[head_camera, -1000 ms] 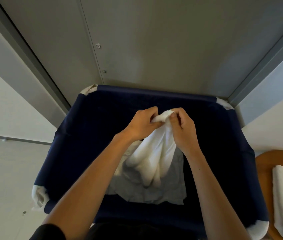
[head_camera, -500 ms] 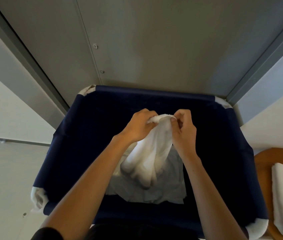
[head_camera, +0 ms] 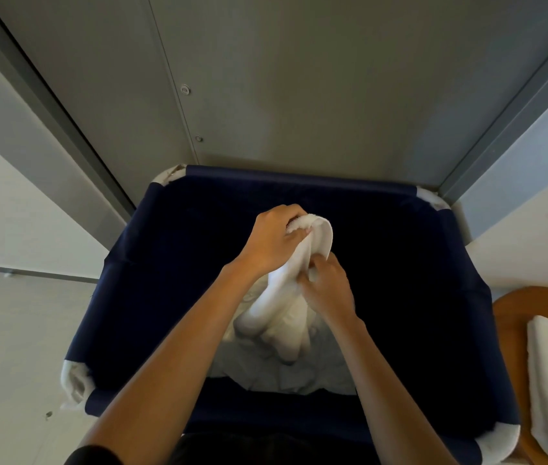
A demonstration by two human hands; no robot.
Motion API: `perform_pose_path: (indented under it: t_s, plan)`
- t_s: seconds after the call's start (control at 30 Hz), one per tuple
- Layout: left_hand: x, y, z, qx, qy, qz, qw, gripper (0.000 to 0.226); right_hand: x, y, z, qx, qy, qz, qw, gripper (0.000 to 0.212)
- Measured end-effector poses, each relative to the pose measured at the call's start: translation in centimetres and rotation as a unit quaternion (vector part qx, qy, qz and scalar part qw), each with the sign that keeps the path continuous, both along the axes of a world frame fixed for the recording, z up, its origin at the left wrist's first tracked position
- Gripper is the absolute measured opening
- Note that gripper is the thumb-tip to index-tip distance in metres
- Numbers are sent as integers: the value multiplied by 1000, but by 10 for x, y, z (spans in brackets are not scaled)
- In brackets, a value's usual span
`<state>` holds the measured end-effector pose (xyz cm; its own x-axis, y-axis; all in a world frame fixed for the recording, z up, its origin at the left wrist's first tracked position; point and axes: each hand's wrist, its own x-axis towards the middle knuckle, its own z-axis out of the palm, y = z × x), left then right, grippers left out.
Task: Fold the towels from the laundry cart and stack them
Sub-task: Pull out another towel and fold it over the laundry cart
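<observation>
While my left hand (head_camera: 272, 239) grips the white towel (head_camera: 279, 317) at its top over the laundry cart (head_camera: 299, 182) and my right hand (head_camera: 328, 286) pinches it lower, I judge corner-finding underway; next, spread it.

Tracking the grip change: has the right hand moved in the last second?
Yes. The right hand has slid down the towel, away from the cart's far rim, toward the person.

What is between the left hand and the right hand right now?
In the head view, only the white towel: the left hand grips its top edge, and the right hand pinches it lower down.
</observation>
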<state>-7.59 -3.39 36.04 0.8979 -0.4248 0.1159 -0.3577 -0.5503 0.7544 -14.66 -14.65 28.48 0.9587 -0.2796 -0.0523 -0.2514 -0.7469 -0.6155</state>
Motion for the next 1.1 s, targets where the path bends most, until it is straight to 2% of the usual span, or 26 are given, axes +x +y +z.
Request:
perform_pose_path:
  t_s: [0.13, 0.23, 0.37, 0.47, 0.57, 0.67, 0.77, 0.83, 0.9, 0.93, 1.0, 1.1]
  plan:
    - [1, 3, 6, -4, -19, 10, 1000, 8, -1, 3, -18, -43, 66, -24, 997, 11]
    - [7, 12, 6, -3, -31, 39, 999, 10, -5, -4, -26, -55, 91, -36, 994, 15]
    - [17, 31, -4, 58, -26, 118, 991, 17, -7, -21, -21, 30, 15, -35, 999, 22]
    - [12, 30, -3, 125, -18, 148, 981, 34, -9, -24, -4, 101, -24, -2, 995, 34]
    - [1, 22, -1, 156, -77, 84, 981, 61, -8, -23, 8, 114, -55, 26, 992, 39]
    - [-9, 9, -6, 154, -94, -106, 978, 71, -1, -24, 21, 118, -58, 71, 989, 29]
    - [-8, -2, -17, 206, -84, -175, 959, 60, 4, -27, 37, 88, -69, 137, 984, 10]
    - [-3, -4, -17, 213, -97, -162, 959, 33, 3, -30, 44, 95, -94, 160, 978, 14]
    - [0, -3, -13, 223, -85, -136, 962, 11, 1, -35, 45, 89, -99, 156, 979, 28]
    - [1, -3, -10, 225, -68, -126, 964, 11, 0, -35, 44, 73, -94, 149, 982, 26]
    - [-1, -4, -6, 218, -40, -115, 968, 17, -2, -36, 38, 47, -77, 136, 987, 8]
    - [-8, -7, 1, 192, 3, -116, 974, 21, -6, -36, 23, 0, -28, 147, 989, 11]
